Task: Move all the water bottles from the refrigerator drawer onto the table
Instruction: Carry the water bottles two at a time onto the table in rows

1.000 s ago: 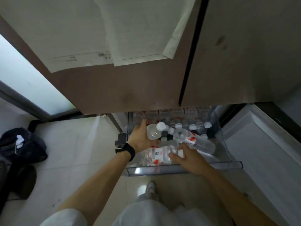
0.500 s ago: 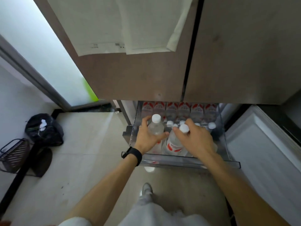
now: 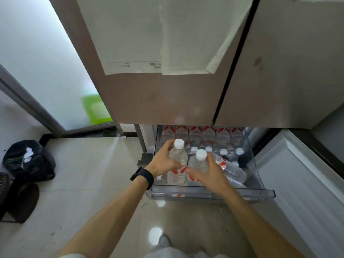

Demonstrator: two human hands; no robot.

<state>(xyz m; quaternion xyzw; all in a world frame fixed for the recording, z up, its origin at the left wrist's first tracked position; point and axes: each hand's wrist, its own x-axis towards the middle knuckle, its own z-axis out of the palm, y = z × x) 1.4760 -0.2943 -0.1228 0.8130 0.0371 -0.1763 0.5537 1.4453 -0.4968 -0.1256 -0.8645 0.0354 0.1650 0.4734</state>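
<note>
The clear refrigerator drawer [image 3: 210, 194] is pulled out below the brown fridge doors. My left hand [image 3: 163, 162], with a black wristband, grips an upright water bottle [image 3: 178, 157] with a white cap. My right hand [image 3: 210, 174] grips a second upright water bottle [image 3: 199, 162] right beside it. Both bottles are held just above the drawer's left front. Another bottle [image 3: 232, 170] lies on its side in the drawer, and several more bottles [image 3: 223, 151] stand behind, with a row of red-labelled ones [image 3: 202, 134] at the back.
The closed fridge doors [image 3: 167, 99] with paper sheets hang above the drawer. An open white door panel [image 3: 297, 174] stands to the right. A black bag [image 3: 29, 161] and a dark basket [image 3: 18, 200] sit on the tiled floor at left. My shoe [image 3: 164, 240] shows below.
Both hands have turned their bottles from lying to upright and lifted them slightly out of the drawer. The view has tilted upward toward the fridge doors.
</note>
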